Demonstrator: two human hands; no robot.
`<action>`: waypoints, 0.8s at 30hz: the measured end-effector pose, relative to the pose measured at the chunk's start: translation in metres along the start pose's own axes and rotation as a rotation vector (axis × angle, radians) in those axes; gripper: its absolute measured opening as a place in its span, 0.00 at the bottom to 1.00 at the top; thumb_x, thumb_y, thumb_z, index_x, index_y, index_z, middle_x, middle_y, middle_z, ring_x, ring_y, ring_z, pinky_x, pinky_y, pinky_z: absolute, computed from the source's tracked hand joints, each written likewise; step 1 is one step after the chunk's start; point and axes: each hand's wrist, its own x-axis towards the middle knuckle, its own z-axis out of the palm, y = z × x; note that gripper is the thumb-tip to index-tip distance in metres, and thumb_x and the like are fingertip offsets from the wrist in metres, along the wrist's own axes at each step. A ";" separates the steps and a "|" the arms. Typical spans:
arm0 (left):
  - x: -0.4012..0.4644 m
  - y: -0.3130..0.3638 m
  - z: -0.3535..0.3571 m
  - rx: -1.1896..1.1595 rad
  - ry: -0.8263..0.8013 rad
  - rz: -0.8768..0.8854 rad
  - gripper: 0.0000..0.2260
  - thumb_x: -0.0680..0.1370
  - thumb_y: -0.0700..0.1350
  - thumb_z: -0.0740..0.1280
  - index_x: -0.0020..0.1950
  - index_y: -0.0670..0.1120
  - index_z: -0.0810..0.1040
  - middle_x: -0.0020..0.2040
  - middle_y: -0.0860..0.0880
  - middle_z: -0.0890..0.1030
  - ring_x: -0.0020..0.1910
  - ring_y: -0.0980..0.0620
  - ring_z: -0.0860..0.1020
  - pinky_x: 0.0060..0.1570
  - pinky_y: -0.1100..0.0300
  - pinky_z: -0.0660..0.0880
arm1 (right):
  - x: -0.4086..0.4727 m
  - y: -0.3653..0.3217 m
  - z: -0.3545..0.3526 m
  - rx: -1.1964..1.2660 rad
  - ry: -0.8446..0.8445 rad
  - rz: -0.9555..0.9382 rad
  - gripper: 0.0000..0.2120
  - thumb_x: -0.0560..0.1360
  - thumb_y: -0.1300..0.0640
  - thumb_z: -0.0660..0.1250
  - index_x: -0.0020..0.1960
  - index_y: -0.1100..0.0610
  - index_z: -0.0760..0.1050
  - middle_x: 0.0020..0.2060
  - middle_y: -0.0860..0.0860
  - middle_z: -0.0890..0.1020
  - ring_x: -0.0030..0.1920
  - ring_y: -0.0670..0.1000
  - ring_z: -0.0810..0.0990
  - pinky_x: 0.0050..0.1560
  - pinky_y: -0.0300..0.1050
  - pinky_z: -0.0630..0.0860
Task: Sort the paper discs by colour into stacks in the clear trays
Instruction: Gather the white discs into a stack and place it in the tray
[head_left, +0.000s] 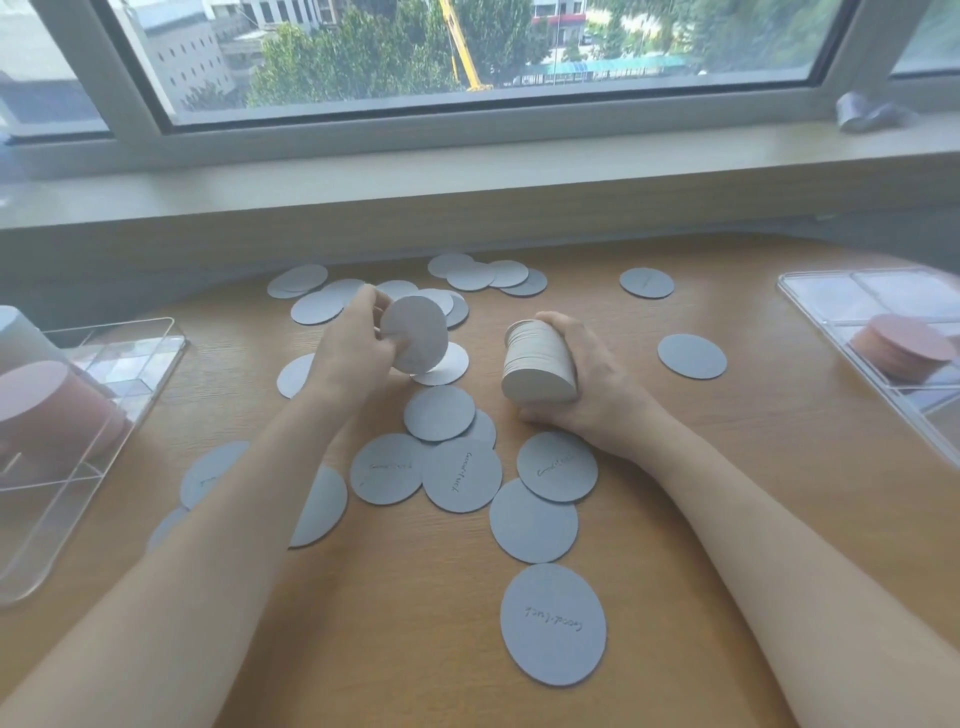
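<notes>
Left hand pinches single disc; right hand grips stack; bare table rightward.

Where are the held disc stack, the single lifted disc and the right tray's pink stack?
held disc stack (540, 364), head view, stack's side edge
single lifted disc (415, 335), head view, face centre
pink stack (906, 345), head view, top disc

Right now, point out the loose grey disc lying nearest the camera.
The grey disc at the bottom of the view, alone on the table between the forearms, writing up. The other loose discs all lie farther away.
</notes>
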 end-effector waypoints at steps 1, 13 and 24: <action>-0.003 0.002 -0.002 -0.002 0.017 0.030 0.09 0.78 0.38 0.67 0.54 0.50 0.71 0.50 0.53 0.80 0.48 0.49 0.80 0.44 0.55 0.73 | 0.000 0.000 0.000 -0.003 0.001 0.001 0.46 0.64 0.50 0.81 0.75 0.44 0.58 0.67 0.43 0.68 0.64 0.42 0.67 0.64 0.39 0.63; -0.053 0.033 0.017 -0.139 -0.286 0.241 0.08 0.77 0.37 0.69 0.49 0.50 0.75 0.46 0.52 0.83 0.50 0.51 0.81 0.52 0.49 0.78 | 0.002 -0.002 0.000 -0.068 -0.006 0.032 0.57 0.62 0.48 0.83 0.80 0.50 0.51 0.75 0.48 0.62 0.74 0.46 0.60 0.72 0.42 0.58; -0.075 0.035 0.072 0.075 -0.127 0.323 0.33 0.78 0.32 0.60 0.81 0.43 0.53 0.78 0.46 0.61 0.76 0.50 0.61 0.74 0.62 0.58 | 0.000 -0.003 0.001 -0.080 -0.033 0.035 0.60 0.62 0.47 0.82 0.81 0.49 0.47 0.77 0.49 0.59 0.76 0.48 0.57 0.74 0.44 0.56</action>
